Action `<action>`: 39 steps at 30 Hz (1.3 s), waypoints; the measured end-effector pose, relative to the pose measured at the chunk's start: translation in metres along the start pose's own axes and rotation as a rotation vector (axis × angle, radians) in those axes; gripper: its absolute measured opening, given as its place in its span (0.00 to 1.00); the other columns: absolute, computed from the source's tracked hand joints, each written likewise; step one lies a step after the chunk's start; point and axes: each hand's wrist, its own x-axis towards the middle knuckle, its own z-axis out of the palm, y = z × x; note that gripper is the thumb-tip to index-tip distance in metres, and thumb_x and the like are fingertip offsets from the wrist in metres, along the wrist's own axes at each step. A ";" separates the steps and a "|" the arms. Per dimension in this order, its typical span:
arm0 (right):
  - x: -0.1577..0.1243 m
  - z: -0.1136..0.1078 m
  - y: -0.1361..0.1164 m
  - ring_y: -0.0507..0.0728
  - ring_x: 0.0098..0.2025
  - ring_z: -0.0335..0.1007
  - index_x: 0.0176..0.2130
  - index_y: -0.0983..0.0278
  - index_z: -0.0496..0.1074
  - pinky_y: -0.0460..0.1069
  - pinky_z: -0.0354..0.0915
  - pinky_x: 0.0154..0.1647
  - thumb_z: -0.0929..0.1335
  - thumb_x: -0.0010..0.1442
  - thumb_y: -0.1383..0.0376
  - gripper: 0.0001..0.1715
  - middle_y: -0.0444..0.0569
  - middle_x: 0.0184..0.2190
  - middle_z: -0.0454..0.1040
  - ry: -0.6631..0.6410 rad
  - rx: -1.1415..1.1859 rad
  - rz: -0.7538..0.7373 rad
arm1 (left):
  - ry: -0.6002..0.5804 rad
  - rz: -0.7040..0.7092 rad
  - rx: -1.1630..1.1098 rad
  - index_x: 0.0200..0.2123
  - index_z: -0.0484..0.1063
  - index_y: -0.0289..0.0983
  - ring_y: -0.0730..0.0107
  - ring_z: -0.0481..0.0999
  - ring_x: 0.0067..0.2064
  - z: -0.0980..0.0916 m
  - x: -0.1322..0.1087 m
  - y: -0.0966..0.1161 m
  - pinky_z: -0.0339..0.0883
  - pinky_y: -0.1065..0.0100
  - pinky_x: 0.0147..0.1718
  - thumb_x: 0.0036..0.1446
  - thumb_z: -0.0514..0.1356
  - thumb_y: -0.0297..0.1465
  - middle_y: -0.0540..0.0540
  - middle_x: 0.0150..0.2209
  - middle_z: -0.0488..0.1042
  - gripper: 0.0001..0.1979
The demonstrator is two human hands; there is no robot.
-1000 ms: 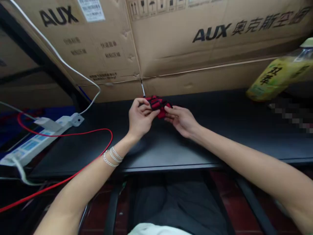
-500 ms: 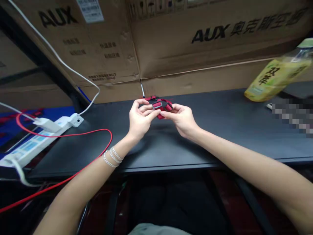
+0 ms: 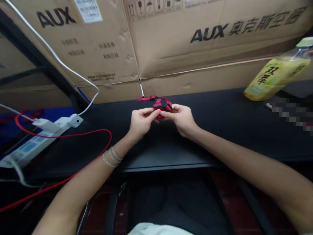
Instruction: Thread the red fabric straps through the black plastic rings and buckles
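A small red and black strap with a buckle (image 3: pixel 161 105) is held above the black table (image 3: pixel 220 130), close to the cardboard boxes at the back. My left hand (image 3: pixel 141 122) pinches its left side with curled fingers. From the right, my right hand (image 3: pixel 182 119) grips the same strap, fingertips meeting the left hand's. A loose red end of the strap (image 3: pixel 144 98) trails toward the box. Thin bracelets (image 3: pixel 111 156) circle my left wrist.
Large cardboard boxes marked AUX (image 3: pixel 171 49) stand along the back. A white power strip (image 3: pixel 36 138) with a white plug and cable, and a red cable (image 3: pixel 73 137), lie at the left. A yellow-green bottle (image 3: pixel 276 73) lies at the far right.
Both hands came slightly toward me and lowered. My left fingers closed tighter on the strap, and its loose red end now lies stretched out behind them.
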 end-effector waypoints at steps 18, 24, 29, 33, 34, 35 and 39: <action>0.000 0.001 0.000 0.53 0.34 0.73 0.29 0.66 0.74 0.51 0.69 0.43 0.78 0.34 0.70 0.18 0.44 0.30 0.77 -0.052 -0.007 0.006 | 0.027 0.087 0.060 0.27 0.79 0.33 0.74 0.72 0.24 -0.004 0.005 -0.004 0.69 0.71 0.25 0.46 0.68 0.37 0.48 0.24 0.75 0.11; -0.001 0.001 -0.002 0.53 0.31 0.74 0.31 0.66 0.73 0.51 0.72 0.40 0.78 0.35 0.69 0.20 0.46 0.29 0.78 -0.098 0.059 0.181 | 0.041 0.100 0.087 0.26 0.79 0.34 0.72 0.73 0.25 -0.005 0.006 -0.005 0.69 0.71 0.26 0.46 0.68 0.37 0.49 0.24 0.76 0.11; 0.001 0.000 -0.005 0.53 0.28 0.73 0.30 0.67 0.72 0.50 0.73 0.33 0.78 0.36 0.70 0.18 0.47 0.26 0.77 -0.107 -0.028 0.180 | 0.018 0.096 0.094 0.27 0.80 0.33 0.72 0.72 0.25 -0.006 0.006 -0.005 0.68 0.71 0.26 0.45 0.69 0.38 0.48 0.24 0.76 0.12; 0.003 -0.002 -0.007 0.53 0.27 0.73 0.30 0.68 0.72 0.48 0.73 0.31 0.77 0.37 0.72 0.17 0.47 0.25 0.76 -0.137 -0.081 0.169 | -0.014 0.091 0.129 0.26 0.79 0.33 0.72 0.71 0.25 -0.007 0.006 -0.003 0.67 0.71 0.25 0.45 0.68 0.40 0.48 0.23 0.76 0.14; 0.003 -0.002 -0.008 0.52 0.27 0.73 0.30 0.68 0.72 0.48 0.73 0.31 0.77 0.37 0.72 0.17 0.47 0.25 0.76 -0.138 -0.090 0.180 | -0.022 0.088 0.145 0.26 0.79 0.33 0.72 0.71 0.24 -0.007 0.006 -0.003 0.66 0.71 0.25 0.45 0.68 0.41 0.48 0.23 0.75 0.15; 0.004 -0.003 -0.008 0.52 0.27 0.73 0.30 0.68 0.72 0.48 0.73 0.31 0.77 0.38 0.72 0.16 0.47 0.25 0.76 -0.134 -0.099 0.192 | -0.030 0.083 0.157 0.25 0.79 0.33 0.73 0.71 0.24 -0.008 0.007 -0.003 0.66 0.71 0.25 0.45 0.68 0.41 0.47 0.23 0.75 0.15; 0.005 -0.004 -0.007 0.52 0.28 0.74 0.29 0.70 0.73 0.47 0.73 0.31 0.76 0.39 0.73 0.14 0.49 0.26 0.76 -0.120 -0.105 0.222 | -0.048 0.059 0.179 0.24 0.78 0.32 0.73 0.70 0.23 -0.010 0.007 -0.003 0.63 0.72 0.23 0.45 0.68 0.41 0.47 0.22 0.74 0.16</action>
